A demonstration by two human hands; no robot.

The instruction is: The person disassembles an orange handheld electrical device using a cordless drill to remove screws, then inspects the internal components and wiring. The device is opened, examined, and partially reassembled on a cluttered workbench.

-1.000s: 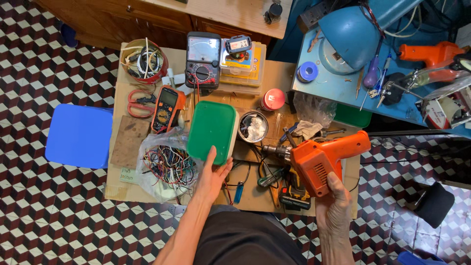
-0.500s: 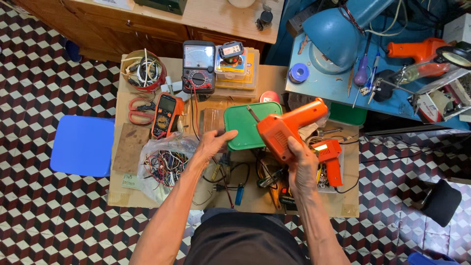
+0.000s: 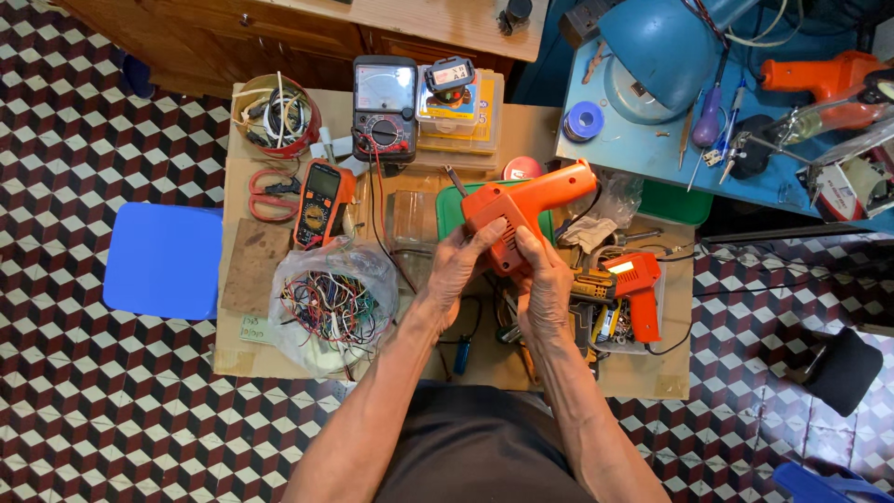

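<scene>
Both hands on the orange drill (image 3: 521, 210) now, left fingers (image 3: 463, 253) and right fingers (image 3: 533, 251) clasped round its grip, held above the green lid (image 3: 450, 207) (wire bag (image 3: 331, 303) just left).

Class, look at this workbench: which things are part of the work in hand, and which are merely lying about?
In hand:
orange tool body
left hand
right hand

Lying about:
bag of wires
orange multimeter
red scissors
analogue meter
second orange tool
</scene>
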